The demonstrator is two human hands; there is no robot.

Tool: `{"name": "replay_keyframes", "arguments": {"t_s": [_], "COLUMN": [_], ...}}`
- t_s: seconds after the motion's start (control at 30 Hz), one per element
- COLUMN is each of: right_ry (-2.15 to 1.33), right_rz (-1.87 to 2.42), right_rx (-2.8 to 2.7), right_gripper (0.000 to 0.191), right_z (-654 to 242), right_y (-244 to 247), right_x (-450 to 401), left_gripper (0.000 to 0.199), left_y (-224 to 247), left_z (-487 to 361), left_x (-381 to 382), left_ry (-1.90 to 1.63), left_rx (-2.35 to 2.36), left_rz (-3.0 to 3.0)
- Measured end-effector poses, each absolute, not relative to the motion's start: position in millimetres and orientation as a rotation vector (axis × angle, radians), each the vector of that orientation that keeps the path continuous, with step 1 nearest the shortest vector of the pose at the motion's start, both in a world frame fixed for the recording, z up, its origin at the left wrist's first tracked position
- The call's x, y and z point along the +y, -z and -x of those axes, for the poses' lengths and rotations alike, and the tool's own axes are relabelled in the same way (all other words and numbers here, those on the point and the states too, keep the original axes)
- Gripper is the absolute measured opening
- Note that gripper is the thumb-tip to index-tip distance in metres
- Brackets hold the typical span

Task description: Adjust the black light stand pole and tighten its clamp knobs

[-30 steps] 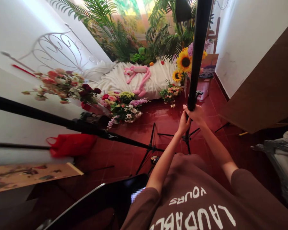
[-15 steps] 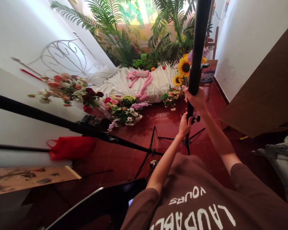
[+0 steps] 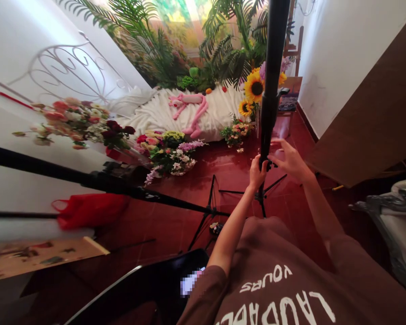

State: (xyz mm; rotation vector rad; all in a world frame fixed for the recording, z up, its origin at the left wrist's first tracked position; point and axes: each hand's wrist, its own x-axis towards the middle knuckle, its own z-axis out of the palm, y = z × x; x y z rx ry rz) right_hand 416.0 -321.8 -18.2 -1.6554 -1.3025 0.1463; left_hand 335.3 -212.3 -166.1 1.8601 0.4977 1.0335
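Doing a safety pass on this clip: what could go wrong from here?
1. Only the left hand grips the tall black tubular stand; the right hand is open by the small black knob. If the knob is loose, which I can't tell, the upper section could slide down toward the left hand.
2. A second black tubular stand has thin legs close to the first's on the red tiled floor; shifting either might snag the other.

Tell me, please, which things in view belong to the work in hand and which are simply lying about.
Work in hand: black stand, gripped by left hand, open right hand beside it.

Lying about, apparently: pink plush toy, sunflowers, red bag.
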Motion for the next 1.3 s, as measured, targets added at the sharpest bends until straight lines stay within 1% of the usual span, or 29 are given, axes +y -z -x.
{"name": "replay_keyframes", "arguments": {"t_s": [0.07,0.17,0.3,0.43,0.5,0.63,0.77,0.97,1.07,1.2,1.3], "right_ry": [-0.081,-0.053,-0.021,0.01,0.027,0.042,0.004,-0.063,-0.148,-0.361,-0.436], "right_rz": [1.716,1.807,1.831,1.833,1.832,1.805,1.757,1.819,1.809,1.701,1.659], "right_rx": [-1.255,-1.293,-1.31,-1.27,-1.232,-1.099,-0.939,-0.736,-0.695,-0.626,-0.585], "right_gripper": [0.03,0.024,0.037,0.049,0.049,0.042,0.039,0.033,0.034,0.036,0.034], "right_z": [-407.4,-396.5,-390.5,-390.3,-391.3,-393.3,-393.6,-397.5,-402.0,-408.5,-412.2], "right_y": [39.4,70.8,100.5,114.4,117.5,118.0,112.6,103.2,100.9,100.4,101.0], "right_x": [-346.7,-369.3,-372.3,-362.6,-357.9,-351.0,-343.0,-329.7,-327.0,-324.8,-320.9], "left_gripper": [0.047,0.046,0.047,0.048,0.048,0.048,0.048,0.045,0.045,0.046,0.048], "left_y": [165.0,163.2,163.1,164.1,164.3,164.1,162.7,161.0,160.6,159.2,158.8], "left_z": [-335.3,-335.4,-335.8,-335.8,-335.4,-333.8,-331.7,-330.8,-331.0,-330.6,-330.1], "left_x": [-212.2,-211.7,-210.7,-210.1,-210.3,-211.4,-212.7,-213.2,-213.3,-214.4,-215.4], "left_ry": [-1.028,-1.034,-1.029,-1.022,-1.014,-1.012,-1.008,-1.009,-1.008,-0.992,-0.976], "left_rx": [0.5,0.508,0.506,0.505,0.508,0.521,0.532,0.521,0.517,0.504,0.508], "left_rz": [-1.861,-1.868,-1.855,-1.86,-1.861,-1.863,-1.864,-1.855,-1.848,-1.821,-1.775]}}
